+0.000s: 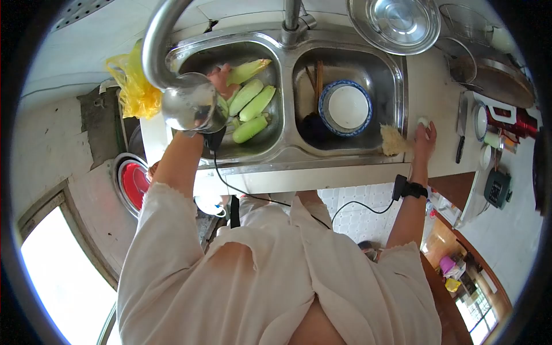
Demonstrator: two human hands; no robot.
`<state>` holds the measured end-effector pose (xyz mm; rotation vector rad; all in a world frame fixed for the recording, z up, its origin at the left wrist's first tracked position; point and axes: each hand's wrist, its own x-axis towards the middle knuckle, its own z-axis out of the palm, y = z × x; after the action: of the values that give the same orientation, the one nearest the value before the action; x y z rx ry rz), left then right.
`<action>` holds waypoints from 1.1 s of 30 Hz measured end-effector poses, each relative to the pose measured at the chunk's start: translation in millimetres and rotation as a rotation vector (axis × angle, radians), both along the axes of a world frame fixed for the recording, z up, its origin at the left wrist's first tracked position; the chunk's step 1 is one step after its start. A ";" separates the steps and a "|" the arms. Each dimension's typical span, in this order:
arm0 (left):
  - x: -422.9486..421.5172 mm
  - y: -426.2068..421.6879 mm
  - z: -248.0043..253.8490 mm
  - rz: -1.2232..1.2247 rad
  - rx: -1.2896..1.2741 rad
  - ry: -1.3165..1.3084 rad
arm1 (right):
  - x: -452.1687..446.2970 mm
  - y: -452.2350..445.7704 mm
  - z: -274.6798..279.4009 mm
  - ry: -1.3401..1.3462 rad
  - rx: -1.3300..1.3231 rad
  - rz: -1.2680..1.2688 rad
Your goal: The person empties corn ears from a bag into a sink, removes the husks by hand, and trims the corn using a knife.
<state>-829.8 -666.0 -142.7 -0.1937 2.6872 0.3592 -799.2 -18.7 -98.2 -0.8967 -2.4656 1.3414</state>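
Faucet [152, 46] above basin [271, 131] of corn [257, 103], counter [441, 145] room rightward

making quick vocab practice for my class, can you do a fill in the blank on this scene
The left hand is in the ____ basin.
The bowl has a white and ____ patterned rim.
The plastic bag beside the sink is ____.
The knife has a ____ handle.

Missing words: left; blue; yellow; black
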 end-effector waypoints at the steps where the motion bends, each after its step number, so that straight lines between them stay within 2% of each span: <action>1: 17.2 2.5 12.1 -0.064 0.011 0.202 | 2.1 -8.5 11.6 -0.048 -0.052 -0.029; 2: 27.7 2.3 23.0 -0.126 0.022 0.403 | 3.1 -9.0 12.5 -0.044 -0.054 -0.019; 3: 32.9 -1.9 17.0 -0.115 0.019 0.407 | 3.7 -4.5 9.6 -0.060 0.219 -0.010; 4: 41.8 -5.9 -3.6 0.077 0.465 0.401 | 3.0 -3.1 9.9 -0.072 0.494 -0.001; 5: 50.8 -10.1 -15.9 0.159 0.626 0.401 | 1.8 -13.2 14.9 -0.062 0.493 0.014; 7: 69.1 -18.0 -39.5 0.328 0.953 0.416 | 1.4 -57.9 29.5 0.291 0.304 0.137; 8: 80.8 -7.4 -23.0 0.421 1.246 0.338 | 1.5 -106.1 40.1 0.292 0.121 0.278; 9: 84.7 3.7 -3.5 0.564 1.391 0.252 | 2.8 -168.0 51.0 0.286 -0.064 0.415; 10: 88.7 15.0 16.4 0.732 1.537 0.176 | 5.0 -221.3 59.4 0.171 0.086 0.643; 11: 92.7 26.5 36.3 0.914 1.664 0.115 | 11.6 -286.1 73.3 0.079 -0.343 0.759; 12: 90.8 28.6 36.2 0.987 1.754 0.094 | 13.0 -331.4 51.0 -0.013 -0.474 0.873; 13: 90.0 29.0 36.1 1.062 1.844 0.074 | 22.8 -378.8 28.5 -0.033 -0.529 0.871; 14: 89.2 35.9 68.2 1.070 1.798 0.085 | 18.0 -415.3 -10.4 -0.048 -0.360 1.055; 15: 90.1 36.9 71.3 1.112 1.816 0.088 | 20.0 -445.4 -14.8 -0.030 -0.239 1.124; 16: 90.3 34.8 55.9 1.111 1.910 0.094 | 21.9 -475.7 -18.0 -0.006 -0.116 1.186; 17: 93.0 31.0 39.6 1.111 2.003 0.103 | 24.2 -500.7 13.6 0.046 -0.051 1.140; 18: 98.5 25.0 42.0 1.194 2.062 0.111 | 24.8 -512.3 46.4 -0.116 -0.007 1.129; 20: 111.8 6.3 42.8 1.206 2.102 0.092 | 10.8 -526.5 -13.2 -0.076 0.054 1.166; 22: 128.1 -1.1 49.6 1.207 2.070 0.012 | -5.0 -523.9 -2.4 -0.390 -0.093 1.180; 25: 130.4 -0.8 34.3 1.191 2.101 -0.063 | -7.1 -522.9 26.9 -0.521 0.036 1.187; 26: 129.7 3.1 28.3 1.260 2.070 -0.053 | -5.4 -529.1 40.7 -0.526 0.048 1.204; 28: 130.5 9.3 30.2 1.306 2.073 -0.034 | 0.8 -536.8 62.0 -0.438 0.413 1.284; 31: 136.2 5.8 44.8 1.319 2.007 -0.016 | 8.4 -536.9 75.1 -0.290 0.397 1.218; 32: 137.8 4.0 51.4 1.301 2.012 -0.020 | 11.7 -533.3 65.3 -0.218 0.263 1.154; 33: 140.0 3.5 52.1 1.284 2.014 -0.029 | 17.3 -532.7 68.5 -0.217 0.268 1.161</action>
<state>-689.8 -662.4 -90.6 -1.0339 0.6491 2.7240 -781.9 -551.4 -29.7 0.6269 -3.3544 1.0606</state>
